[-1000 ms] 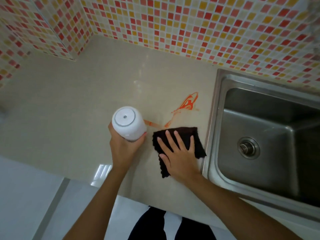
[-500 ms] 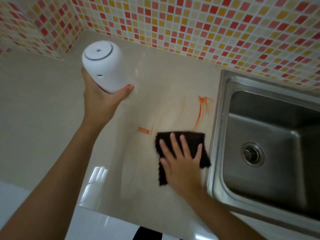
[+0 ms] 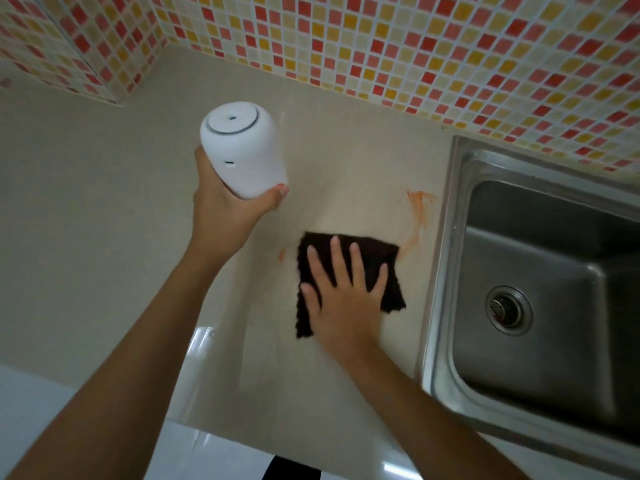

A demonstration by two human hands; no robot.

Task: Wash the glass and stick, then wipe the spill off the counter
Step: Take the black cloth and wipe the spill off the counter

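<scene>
My left hand (image 3: 225,216) grips a white rounded container (image 3: 240,148) and holds it lifted above the beige counter (image 3: 86,220). My right hand (image 3: 341,299) lies flat, fingers spread, on a dark brown cloth (image 3: 384,268) that rests on the counter just left of the sink. A faint orange smear (image 3: 417,209) curves above and right of the cloth, near the sink's rim. A small orange spot (image 3: 281,254) sits just left of the cloth. No glass or stick is in view.
A stainless steel sink (image 3: 540,306) with a round drain (image 3: 507,310) fills the right side. Red, orange and yellow mosaic tiles (image 3: 381,39) cover the wall behind and the corner at the left. The counter's front edge runs below my forearms.
The orange spill went from a bright scribble to a faint smear as the cloth wiped over it. My left hand lifted the white container off the counter and holds it up.
</scene>
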